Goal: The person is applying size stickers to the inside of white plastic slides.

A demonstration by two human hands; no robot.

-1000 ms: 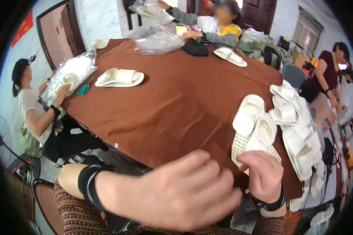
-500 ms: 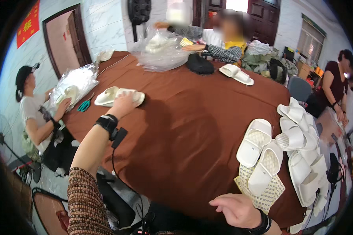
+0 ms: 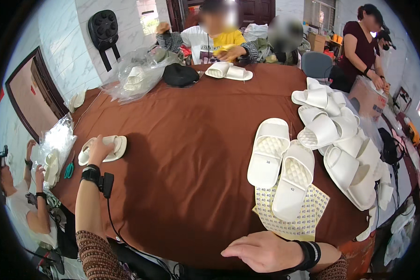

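Note:
At the left of the brown-covered table, my left hand [image 3: 99, 150] is closed over a pair of white slippers [image 3: 119, 145], its fingers partly hidden. My right hand [image 3: 266, 252] hovers near the table's front edge with its fingers drawn together. Whether anything small is pinched in it is hidden. Just beyond it lies a yellowish sheet of number stickers [image 3: 308, 219]. One white slipper [image 3: 289, 200] lies partly on the sheet, and another white slipper [image 3: 268, 154] is beside it. Both have quilted insoles and a small number mark.
Several white slippers [image 3: 340, 130] are heaped at the right edge. Another white pair [image 3: 228, 71] lies at the far side, near a black cap [image 3: 179, 75] and a clear plastic bag [image 3: 137, 77]. Teal scissors [image 3: 69, 169] lie far left, beside a seated co-worker. Other people are across the table.
My view has turned right, so the table's contents appear farther left. My left hand stays on its slippers. The person across has drawn a hand back from the plastic bag.

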